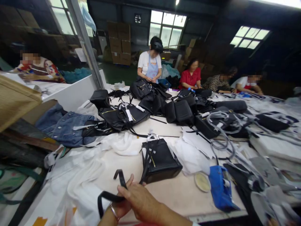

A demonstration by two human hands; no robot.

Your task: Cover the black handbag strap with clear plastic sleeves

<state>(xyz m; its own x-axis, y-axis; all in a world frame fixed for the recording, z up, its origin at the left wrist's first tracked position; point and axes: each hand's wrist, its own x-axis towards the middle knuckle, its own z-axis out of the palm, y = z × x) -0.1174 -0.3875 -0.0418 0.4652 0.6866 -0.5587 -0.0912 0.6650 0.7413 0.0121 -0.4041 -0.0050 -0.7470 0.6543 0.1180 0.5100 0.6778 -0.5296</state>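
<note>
A black leather bag (162, 160) with a gold zip stands on the table in front of me, white tissue and paper tags at its top. One of its long black straps (109, 196) runs down to my hands and comes out on the left in loose bends. My left hand (122, 205), a bracelet at its wrist, is closed around the strap, partly hidden under the other hand. Lying over it, my right hand (143, 201) pinches the same strap between thumb and fingers. Both hands are just left of and nearer than the bag.
A blue tape dispenser (221, 188) and a round yellowish disc (202, 182) lie to the right. White tissue (82, 175) covers the left side, beside a denim garment (68, 124). More black bags (124, 114) are piled beyond. Several co-workers sit or stand across the table.
</note>
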